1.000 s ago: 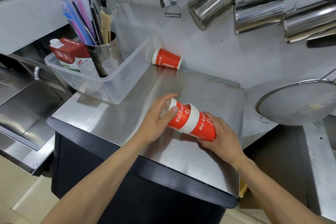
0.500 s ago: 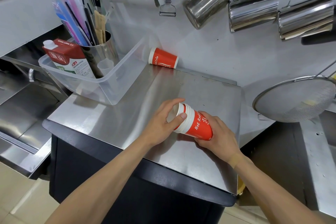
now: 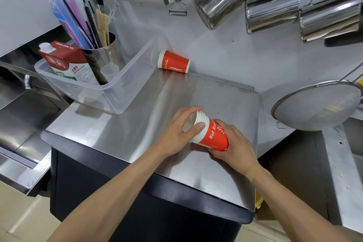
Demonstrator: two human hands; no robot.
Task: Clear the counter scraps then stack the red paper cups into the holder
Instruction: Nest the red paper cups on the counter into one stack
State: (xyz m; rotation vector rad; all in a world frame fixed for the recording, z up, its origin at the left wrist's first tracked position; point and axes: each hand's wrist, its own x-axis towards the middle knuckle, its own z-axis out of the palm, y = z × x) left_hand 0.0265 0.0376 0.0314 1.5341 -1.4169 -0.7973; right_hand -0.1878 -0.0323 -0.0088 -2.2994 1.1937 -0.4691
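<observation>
Left hand (image 3: 177, 132) grips the rims and right hand (image 3: 234, 146) grasps the base of the nested red cups (image 3: 209, 133) near mid-tabletop (image 3: 117, 133); press them squarely together, then fetch the far cup (image 3: 173, 61).

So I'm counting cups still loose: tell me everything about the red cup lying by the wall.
The red paper cup by the wall lies on its side at the steel counter's back edge, white rim toward the clear plastic bin, base pointing right. White lettering runs along it. No hand touches it; it looks undamaged.
</observation>
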